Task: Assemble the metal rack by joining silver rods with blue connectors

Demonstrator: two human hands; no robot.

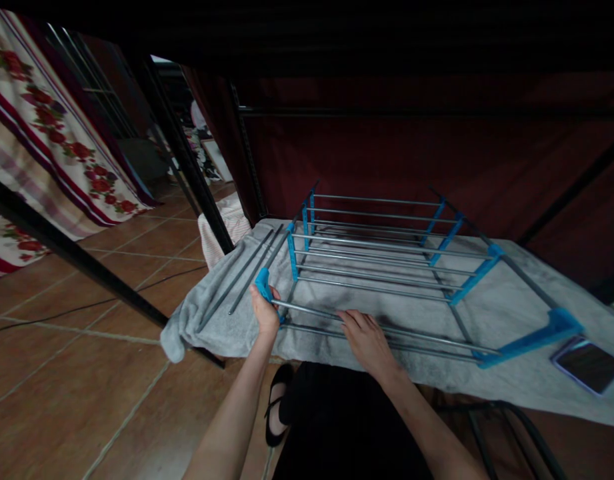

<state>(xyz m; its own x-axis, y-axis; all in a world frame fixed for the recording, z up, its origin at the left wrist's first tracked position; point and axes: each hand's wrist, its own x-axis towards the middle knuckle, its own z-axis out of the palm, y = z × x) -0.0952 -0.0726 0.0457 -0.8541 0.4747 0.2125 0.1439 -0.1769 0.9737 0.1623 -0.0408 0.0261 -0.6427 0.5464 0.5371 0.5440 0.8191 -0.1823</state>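
A rack of grey metal rods point(377, 290) joined by blue plastic brackets point(529, 340) lies on a grey cloth-covered surface. My left hand point(267, 312) is wrapped round the blue bracket point(263, 283) at the rack's near left corner. Over the front rods, near their middle, rests my right hand point(365, 337), its fingers bent round the upper rod point(311, 309). Two loose grey rods point(254, 277) lie side by side on the cloth, left of the rack.
A phone point(589, 364) lies on the grey cloth point(211, 300) at the right. Black metal posts point(187, 153) stand at the left, with a floral curtain point(51, 120) beyond. Below right is a dark metal frame point(511, 410). A dark red curtain point(387, 160) hangs behind.
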